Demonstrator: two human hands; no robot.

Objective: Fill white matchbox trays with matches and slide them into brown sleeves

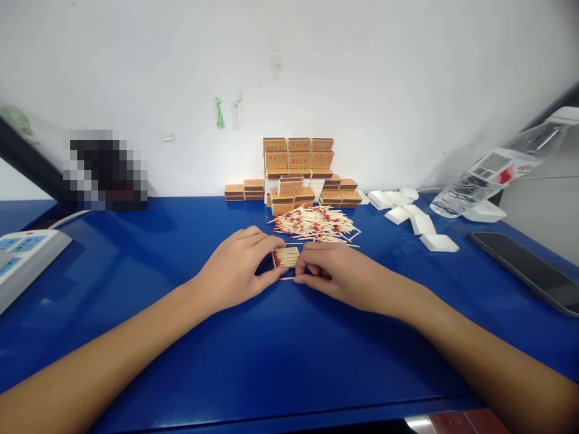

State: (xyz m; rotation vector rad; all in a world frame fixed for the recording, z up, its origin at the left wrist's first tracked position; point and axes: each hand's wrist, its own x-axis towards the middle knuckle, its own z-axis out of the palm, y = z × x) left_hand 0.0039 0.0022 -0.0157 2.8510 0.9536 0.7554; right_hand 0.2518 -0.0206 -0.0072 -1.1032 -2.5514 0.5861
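On the blue table [280, 355] my two hands meet around a small open matchbox tray [286, 257] filled with red-tipped matches. My left hand [237, 266] curls round the tray's left side, thumb and fingers on it. My right hand [337, 272] is closed at the tray's right side, its fingertips pinching a single match [286, 278] that lies just in front of the tray. Just beyond the tray lies a loose heap of matches [316, 224].
Stacked orange matchboxes [296, 175] stand against the white wall. Several white empty trays [418, 223] lie at the right, beside a tipped plastic bottle [493, 175] and a dark phone [527, 271]. A white power strip [20, 259] sits at the left edge.
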